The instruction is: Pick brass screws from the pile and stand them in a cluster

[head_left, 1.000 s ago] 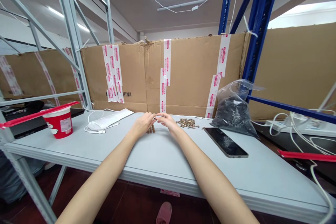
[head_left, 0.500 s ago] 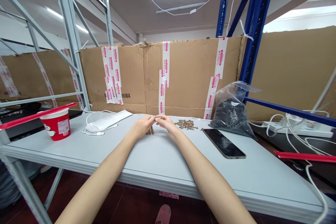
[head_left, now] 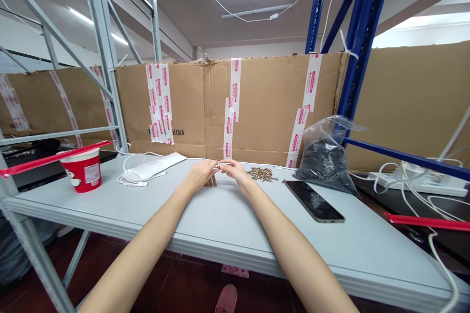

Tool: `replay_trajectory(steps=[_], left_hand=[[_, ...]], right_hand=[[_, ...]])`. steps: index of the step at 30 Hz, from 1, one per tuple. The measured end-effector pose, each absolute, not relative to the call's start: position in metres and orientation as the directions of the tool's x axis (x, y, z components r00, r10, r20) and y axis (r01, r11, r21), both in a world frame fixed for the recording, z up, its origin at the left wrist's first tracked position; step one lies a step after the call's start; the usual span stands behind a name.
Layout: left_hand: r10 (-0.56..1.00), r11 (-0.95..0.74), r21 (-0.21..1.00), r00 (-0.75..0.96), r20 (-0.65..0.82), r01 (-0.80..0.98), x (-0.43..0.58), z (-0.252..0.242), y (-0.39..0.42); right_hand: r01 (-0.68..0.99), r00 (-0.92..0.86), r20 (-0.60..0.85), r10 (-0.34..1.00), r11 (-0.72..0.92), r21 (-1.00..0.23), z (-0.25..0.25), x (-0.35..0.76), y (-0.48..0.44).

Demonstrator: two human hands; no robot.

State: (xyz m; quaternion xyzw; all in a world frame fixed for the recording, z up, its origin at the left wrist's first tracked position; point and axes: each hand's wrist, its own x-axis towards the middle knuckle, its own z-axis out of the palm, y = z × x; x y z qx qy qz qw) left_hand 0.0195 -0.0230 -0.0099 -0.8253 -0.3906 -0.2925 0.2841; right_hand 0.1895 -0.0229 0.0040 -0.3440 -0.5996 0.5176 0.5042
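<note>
My left hand [head_left: 200, 174] and my right hand [head_left: 234, 170] meet fingertip to fingertip over the far middle of the grey table [head_left: 205, 220]. Both are pinched on a tiny part that I cannot make out. Just under my left hand stands a small row of brass-coloured pieces [head_left: 210, 183]. A loose pile of the same small brass pieces [head_left: 261, 173] lies to the right of my right hand.
A dark phone [head_left: 314, 200] lies flat at the right, behind it a plastic bag of black bits [head_left: 325, 156]. At the left stand a red cup [head_left: 83, 170] and a white pouch with a cable [head_left: 149, 168]. A taped cardboard wall [head_left: 235, 105] closes the back.
</note>
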Motion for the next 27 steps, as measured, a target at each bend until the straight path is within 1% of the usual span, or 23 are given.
replay_trajectory(steps=[5, 9, 18, 23, 27], left_hand=[[0.516, -0.552, -0.272, 0.58, 0.631, 0.788, 0.0207, -0.0096, -0.0271], [0.531, -0.572, -0.256, 0.589, 0.609, 0.779, 0.0212, -0.0084, -0.0287], [0.547, -0.483, -0.3, 0.551, 0.63, 0.823, 0.0215, -0.0092, -0.0251], [0.578, -0.424, -0.378, 0.567, 0.586, 0.823, 0.0214, -0.0115, -0.0223], [0.594, -0.428, -0.372, 0.567, 0.571, 0.824, 0.0207, -0.0112, -0.0228]], right_hand=[[-0.102, -0.287, 0.236, 0.928, 0.215, -0.971, 0.0025, 0.1918, -0.0215], [-0.087, -0.29, 0.228, 0.93, 0.212, -0.973, 0.0021, 0.1908, -0.0223], [-0.115, -0.254, 0.227, 0.94, 0.204, -0.972, 0.0013, 0.1868, -0.0199], [-0.106, -0.255, 0.212, 0.944, 0.19, -0.976, 0.0025, 0.1874, -0.0217], [-0.118, -0.246, 0.206, 0.947, 0.182, -0.976, 0.0023, 0.1862, -0.022]])
